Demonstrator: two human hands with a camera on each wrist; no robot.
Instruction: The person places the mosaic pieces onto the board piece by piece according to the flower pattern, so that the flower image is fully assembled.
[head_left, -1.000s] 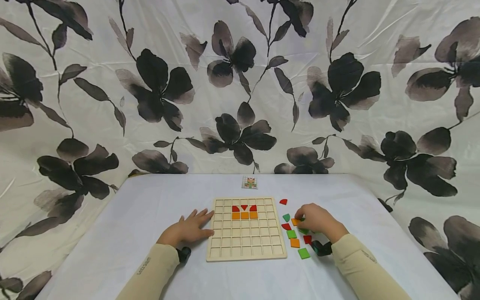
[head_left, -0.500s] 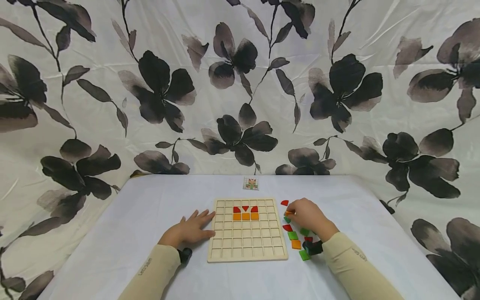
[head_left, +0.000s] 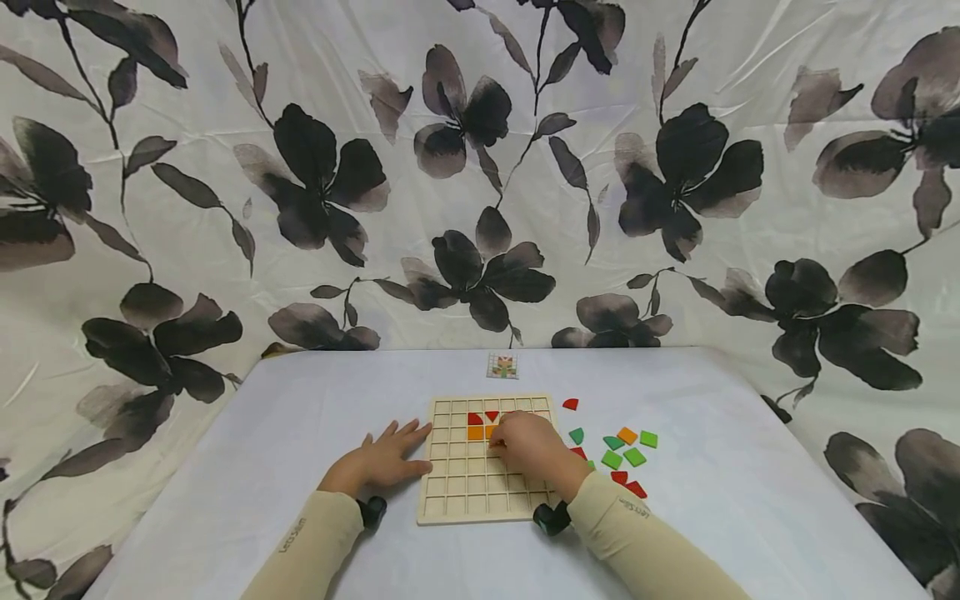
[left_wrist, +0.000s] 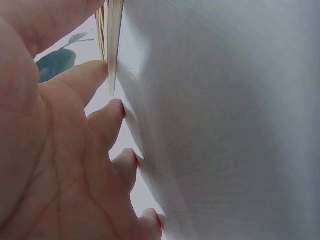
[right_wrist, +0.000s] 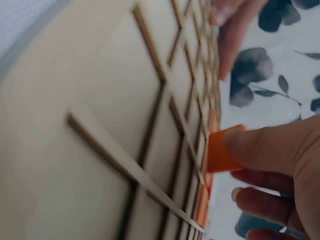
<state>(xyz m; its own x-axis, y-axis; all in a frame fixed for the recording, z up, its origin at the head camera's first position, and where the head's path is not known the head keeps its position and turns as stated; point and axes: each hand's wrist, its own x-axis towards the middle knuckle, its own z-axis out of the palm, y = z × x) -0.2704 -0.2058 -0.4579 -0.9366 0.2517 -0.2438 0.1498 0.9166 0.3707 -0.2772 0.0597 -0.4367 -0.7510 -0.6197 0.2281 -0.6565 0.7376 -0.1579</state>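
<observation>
A wooden grid board (head_left: 457, 492) lies on the table. In the head view, my left hand (head_left: 378, 462) has its fingers spread, with thumb and fingertips at the board's left edge. The left wrist view shows those fingers (left_wrist: 95, 80) against the board's side. Over the board's middle, my right hand (head_left: 536, 450) pinches an orange square tile (right_wrist: 222, 150), seen in the right wrist view just above the grid. Red tiles (head_left: 475, 419) and orange tiles (head_left: 476, 432) fill cells in the upper rows; my right hand hides part of them.
Right of the board lie several loose tiles: a red quarter-round (head_left: 571, 404), green squares (head_left: 612, 460), an orange square (head_left: 627, 435) and a green leaf-like piece (head_left: 576, 436). Behind the board is a small pattern card (head_left: 502, 366). A floral cloth (head_left: 480, 167) hangs behind the table.
My right hand has carried the orange tile left, from among the loose tiles to over the board. More loose tiles at the right are uncovered. The left hand has stayed put.
</observation>
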